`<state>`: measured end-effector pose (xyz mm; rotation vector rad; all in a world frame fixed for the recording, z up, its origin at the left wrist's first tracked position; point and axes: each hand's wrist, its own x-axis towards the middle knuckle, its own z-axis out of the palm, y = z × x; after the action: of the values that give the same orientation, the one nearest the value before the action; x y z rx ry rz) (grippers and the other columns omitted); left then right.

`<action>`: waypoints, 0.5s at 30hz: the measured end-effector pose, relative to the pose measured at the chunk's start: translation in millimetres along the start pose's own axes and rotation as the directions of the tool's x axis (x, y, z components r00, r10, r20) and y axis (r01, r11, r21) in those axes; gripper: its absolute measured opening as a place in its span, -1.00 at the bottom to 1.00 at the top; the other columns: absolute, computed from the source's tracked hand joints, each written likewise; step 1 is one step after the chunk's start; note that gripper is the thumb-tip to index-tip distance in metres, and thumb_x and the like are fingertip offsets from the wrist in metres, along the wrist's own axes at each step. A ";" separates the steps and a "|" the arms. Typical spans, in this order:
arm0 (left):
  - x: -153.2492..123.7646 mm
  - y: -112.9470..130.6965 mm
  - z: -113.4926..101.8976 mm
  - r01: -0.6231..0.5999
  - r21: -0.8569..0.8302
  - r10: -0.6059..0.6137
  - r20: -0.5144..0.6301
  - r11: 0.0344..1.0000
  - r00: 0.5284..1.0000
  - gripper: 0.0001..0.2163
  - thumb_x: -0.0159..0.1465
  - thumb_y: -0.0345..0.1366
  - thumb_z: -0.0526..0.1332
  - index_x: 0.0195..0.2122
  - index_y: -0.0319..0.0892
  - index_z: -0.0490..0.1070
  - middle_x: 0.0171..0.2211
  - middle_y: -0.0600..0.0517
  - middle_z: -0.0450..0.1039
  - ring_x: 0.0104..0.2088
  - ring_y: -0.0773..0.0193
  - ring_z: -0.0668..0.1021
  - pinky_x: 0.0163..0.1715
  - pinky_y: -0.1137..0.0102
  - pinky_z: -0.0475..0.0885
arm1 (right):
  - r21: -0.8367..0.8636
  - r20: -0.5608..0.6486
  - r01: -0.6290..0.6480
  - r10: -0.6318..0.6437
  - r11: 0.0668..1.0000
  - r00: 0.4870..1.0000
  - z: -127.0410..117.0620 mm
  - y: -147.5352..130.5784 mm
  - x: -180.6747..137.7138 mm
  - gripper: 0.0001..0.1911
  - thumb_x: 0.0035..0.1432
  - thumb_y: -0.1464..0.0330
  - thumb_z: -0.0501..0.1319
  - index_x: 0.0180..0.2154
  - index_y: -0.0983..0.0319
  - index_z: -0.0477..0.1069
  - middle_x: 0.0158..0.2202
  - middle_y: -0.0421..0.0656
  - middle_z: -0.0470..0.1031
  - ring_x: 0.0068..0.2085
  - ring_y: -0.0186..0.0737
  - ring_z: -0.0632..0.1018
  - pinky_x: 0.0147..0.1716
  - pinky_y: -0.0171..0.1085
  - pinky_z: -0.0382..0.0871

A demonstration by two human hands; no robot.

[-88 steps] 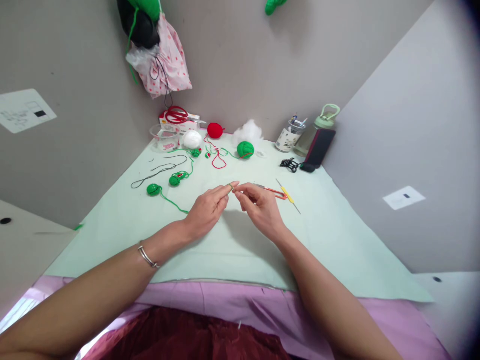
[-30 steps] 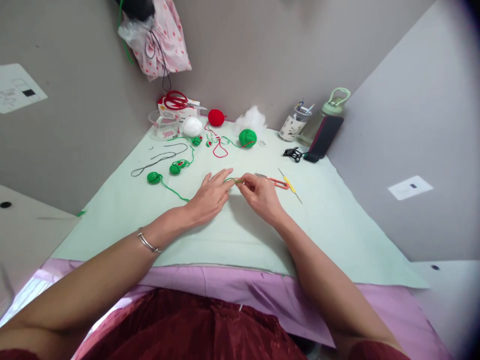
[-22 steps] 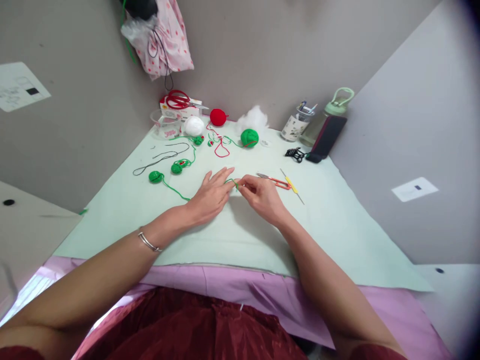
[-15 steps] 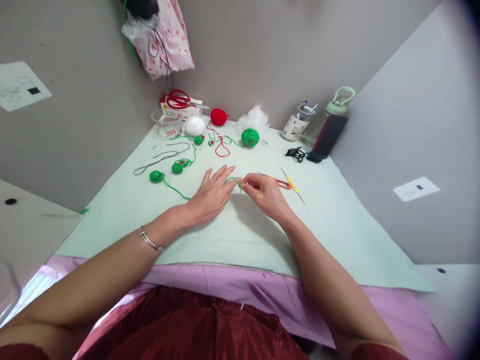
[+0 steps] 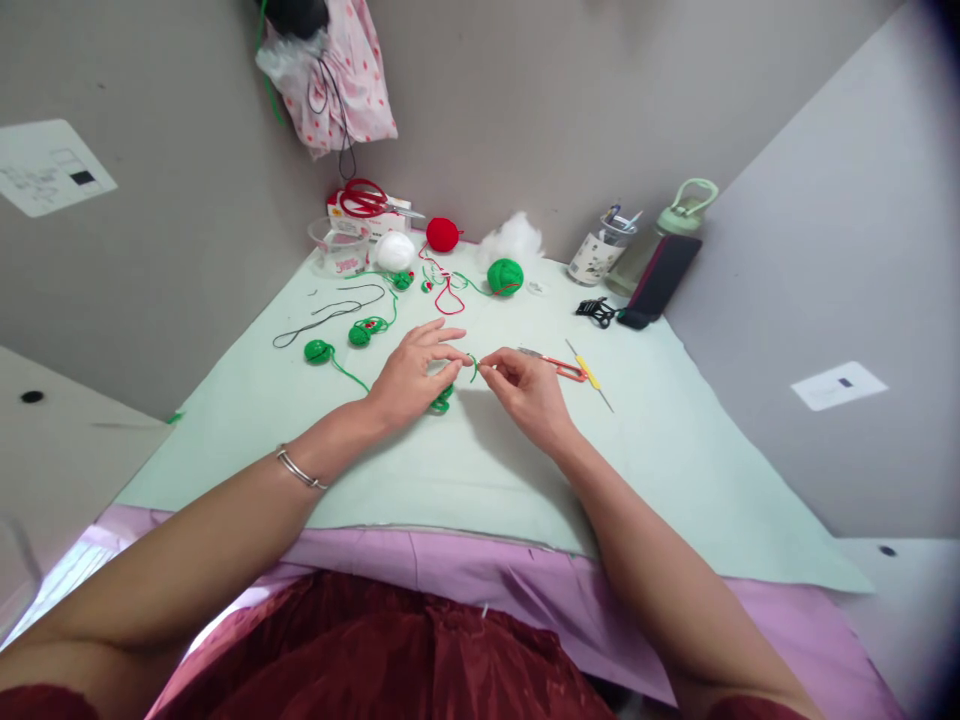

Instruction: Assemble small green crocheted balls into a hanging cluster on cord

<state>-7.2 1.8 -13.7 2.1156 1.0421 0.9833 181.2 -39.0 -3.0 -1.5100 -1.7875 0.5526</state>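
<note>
- Two hands at mid-frame, over the pale green mat (image 5: 480, 485).
- Right hand (image 5: 529, 392): thumb and fingertip together, clamped on green yarn (image 5: 474, 370). Its short strand shows in the gap between the hands, frame center.
- Left hand (image 5: 414, 375): palm down, fingers spread, index pointing at the strand, thumb below and apart from the index tip. Can't tell if it grips any yarn.
- Green loops (image 5: 441, 401) hang just under the left thumb, partly hidden by the hand.
- Bracelet (image 5: 300, 468) on the left wrist, lower left of center.
- Round green piece (image 5: 318, 352) left of center; its tail runs right and down to the left hand.
- Second green piece (image 5: 360, 334) just above right of it, loose yarn attached.
- Black cord (image 5: 330, 318) above those, upper left of the mat.
- Orange snips (image 5: 571, 371) right of the right hand; yellow hook (image 5: 589, 370) beside the handle end, slanting down right.
- Top center of the mat: white ball (image 5: 394, 252), red ball (image 5: 442, 235), stuffing (image 5: 514, 238), green ball (image 5: 505, 277).
- Upper right: cup (image 5: 595, 260) with pens, bottle (image 5: 679, 217), dark slab (image 5: 666, 278) tilted in front of it.
</note>
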 end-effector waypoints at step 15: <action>1.8 6.5 2.6 0.371 -0.650 -0.380 0.134 0.663 0.915 -0.72 -0.01 -0.07 0.46 -0.40 -0.16 0.59 0.09 -0.13 0.50 0.09 -0.03 0.52 0.20 0.08 0.27 | -0.342 -0.068 0.195 -0.231 0.919 0.971 8.6 -1.0 -6.2 -0.82 0.28 0.32 0.13 -0.26 0.19 0.50 -0.54 -0.24 0.50 -0.53 -0.32 0.42 -0.45 -0.33 0.12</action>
<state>-1.7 -0.6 -9.7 1.2367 0.8979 0.9672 174.4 -44.1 -9.4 -1.5023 -2.0012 0.0579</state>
